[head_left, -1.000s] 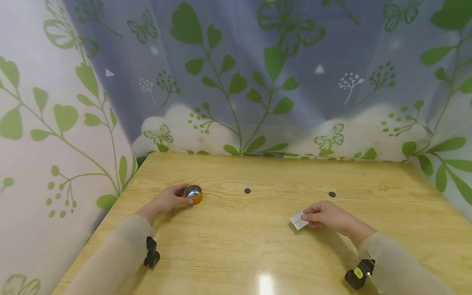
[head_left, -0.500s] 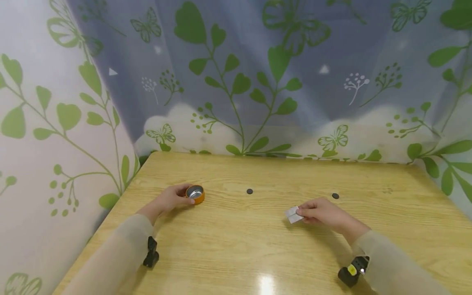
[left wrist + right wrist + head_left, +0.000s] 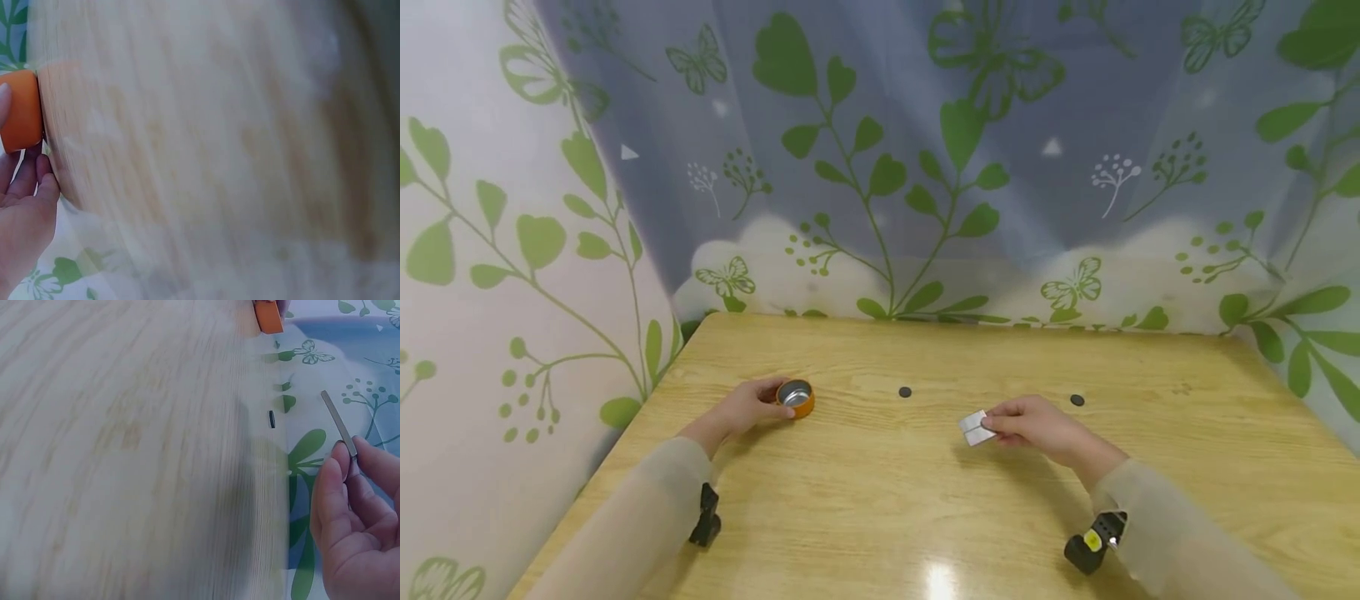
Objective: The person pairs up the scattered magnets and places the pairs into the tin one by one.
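Note:
My left hand (image 3: 741, 407) holds a small round orange cup (image 3: 796, 398) by its left side, thumb in front and fingers behind. Its steel-coloured inside faces up, with the cup standing on the table. The left wrist view shows the orange wall (image 3: 22, 112) at the table surface, partly cut off by the frame. Between thumb and fingers, my right hand (image 3: 1037, 429) pinches a flat silver-grey rectangular piece (image 3: 977, 427) with a line across its middle. Seen edge-on in the right wrist view, the thin piece (image 3: 338, 424) is raised clear of the table.
Two small dark discs lie on the wooden table (image 3: 850, 500): one disc (image 3: 905, 392) between the hands, the other disc (image 3: 1077, 400) beyond the right hand. A curtain (image 3: 880, 208) with leaf and butterfly prints hangs behind the table and along its sides.
My right hand has moved left and slightly toward the table's far side, carrying the silver-grey piece. The left hand and the orange cup have stayed in place.

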### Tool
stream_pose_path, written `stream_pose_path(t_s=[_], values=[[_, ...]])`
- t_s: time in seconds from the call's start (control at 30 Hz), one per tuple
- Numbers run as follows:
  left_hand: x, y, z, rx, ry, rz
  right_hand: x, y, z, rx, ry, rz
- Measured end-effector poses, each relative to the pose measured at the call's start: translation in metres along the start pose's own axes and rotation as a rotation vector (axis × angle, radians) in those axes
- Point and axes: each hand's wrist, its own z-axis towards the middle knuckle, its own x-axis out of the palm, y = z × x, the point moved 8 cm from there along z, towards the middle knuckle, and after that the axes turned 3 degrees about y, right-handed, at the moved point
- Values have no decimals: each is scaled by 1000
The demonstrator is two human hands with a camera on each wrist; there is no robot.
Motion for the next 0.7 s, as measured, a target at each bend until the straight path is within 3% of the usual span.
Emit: stream_pose_path(t_s=[0.7], values=[[-1,0,0,-18,-10,25,22,10,25,-23,9,58]])
